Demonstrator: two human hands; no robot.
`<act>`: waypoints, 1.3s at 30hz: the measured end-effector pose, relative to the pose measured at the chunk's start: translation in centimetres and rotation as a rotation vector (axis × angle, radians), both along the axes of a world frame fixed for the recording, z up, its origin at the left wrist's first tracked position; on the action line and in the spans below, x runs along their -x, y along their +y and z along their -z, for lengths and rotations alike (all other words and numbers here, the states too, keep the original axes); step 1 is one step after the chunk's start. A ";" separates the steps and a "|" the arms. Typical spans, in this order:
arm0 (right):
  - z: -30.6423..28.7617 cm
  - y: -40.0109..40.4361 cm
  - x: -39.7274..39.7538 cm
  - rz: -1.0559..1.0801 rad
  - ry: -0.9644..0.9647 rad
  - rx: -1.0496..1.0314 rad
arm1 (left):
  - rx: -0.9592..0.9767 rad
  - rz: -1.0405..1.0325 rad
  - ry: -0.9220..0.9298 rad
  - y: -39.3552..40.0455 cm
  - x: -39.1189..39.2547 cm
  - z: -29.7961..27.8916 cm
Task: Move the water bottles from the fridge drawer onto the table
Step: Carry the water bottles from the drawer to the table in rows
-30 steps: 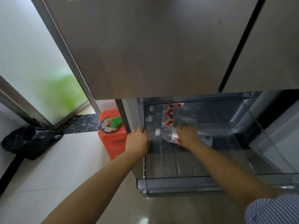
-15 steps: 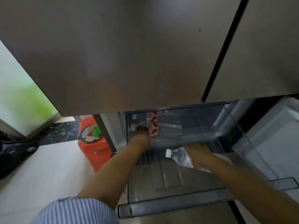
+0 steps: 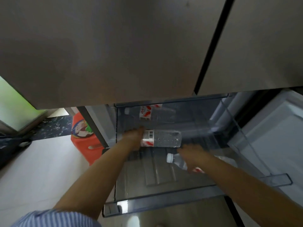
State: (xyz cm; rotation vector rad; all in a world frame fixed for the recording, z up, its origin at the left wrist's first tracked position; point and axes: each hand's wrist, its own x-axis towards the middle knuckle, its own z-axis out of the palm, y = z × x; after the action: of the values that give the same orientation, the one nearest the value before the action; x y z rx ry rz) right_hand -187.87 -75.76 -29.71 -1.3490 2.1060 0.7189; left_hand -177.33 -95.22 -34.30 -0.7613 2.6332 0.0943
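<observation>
The clear fridge drawer (image 3: 164,202) is pulled out below the grey fridge doors. My left hand (image 3: 133,138) grips the neck end of a clear water bottle (image 3: 165,138) with a red and white label, held level above the drawer floor. My right hand (image 3: 193,157) grips a second water bottle (image 3: 176,161), its white cap pointing left. A third bottle (image 3: 148,112) lies at the back of the drawer, partly hidden under the door edge.
An orange plastic stool (image 3: 88,145) stands on the pale floor left of the fridge. A black bag (image 3: 11,145) lies at the far left by a glass door. The open drawer door's white inner side (image 3: 270,136) is to the right.
My left hand left the drawer's side rim, reached in and took hold of a bottle at the back, drawing it forward. My right hand lifted its bottle toward me.
</observation>
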 end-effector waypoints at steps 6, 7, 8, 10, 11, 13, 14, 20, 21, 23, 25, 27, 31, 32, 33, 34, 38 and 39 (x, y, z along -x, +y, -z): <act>0.3 -1.1 -2.1 -0.163 0.037 0.223 | -0.048 -0.042 -0.115 1.3 -1.8 -1.8; -0.1 -1.1 -2.0 -0.119 0.026 0.253 | -0.102 -0.054 -0.090 1.4 -2.0 -2.3; -0.5 -1.1 -1.8 -0.058 0.011 0.298 | -0.143 -0.053 -0.056 1.7 -2.2 -2.9; -1.8 -0.9 -1.3 0.082 -0.017 0.410 | -0.249 -0.084 0.054 2.6 -3.0 -4.2; -2.5 -0.7 -1.1 0.123 -0.012 0.450 | -0.304 -0.105 0.123 3.4 -3.5 -4.7; -4.2 -0.3 -0.6 0.137 0.029 0.493 | -0.380 -0.164 0.301 5.0 -4.6 -5.8; -5.2 -0.1 -0.4 0.131 0.049 0.512 | -0.396 -0.203 0.383 5.7 -5.0 -6.6; -12.6 0.4 -0.8 0.137 0.108 0.476 | -0.319 -0.330 0.751 8.6 -4.7 -13.0; -13.7 0.4 -1.3 0.149 0.091 0.467 | -0.284 -0.334 0.778 9.0 -5.0 -14.2; -15.8 0.3 -2.8 0.162 0.051 0.499 | -0.234 -0.375 0.850 9.1 -6.8 -16.5; -17.9 -0.1 -4.8 0.138 0.013 0.583 | -0.217 -0.440 0.966 9.0 -9.6 -18.7; -20.2 -0.7 -7.5 0.083 -0.016 0.724 | -0.132 -0.485 1.093 9.4 -13.3 -21.0; -24.8 -2.1 -14.5 -0.028 -0.113 1.014 | 0.074 -0.519 1.279 11.7 -21.2 -25.4; -25.9 -2.1 -16.7 -0.069 -0.157 1.056 | 0.122 -0.539 1.298 12.5 -23.5 -26.3; -26.9 -2.2 -19.1 -0.118 -0.202 1.085 | 0.164 -0.564 1.308 13.3 -26.0 -27.1; -27.7 -2.1 -21.7 -0.175 -0.240 1.098 | 0.193 -0.597 1.301 14.2 -28.6 -27.7; -29.0 -1.1 -33.0 -0.422 -0.368 1.017 | 0.279 -0.774 1.162 18.7 -39.8 -28.4; -28.8 -0.8 -35.8 -0.469 -0.411 0.992 | 0.309 -0.818 1.126 19.9 -42.6 -28.1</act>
State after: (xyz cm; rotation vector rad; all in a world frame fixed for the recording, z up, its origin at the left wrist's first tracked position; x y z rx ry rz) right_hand -152.04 -76.61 -0.92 -2.2890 1.8306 -0.5420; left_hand -134.69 -75.34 -6.18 -2.4320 3.0623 0.4577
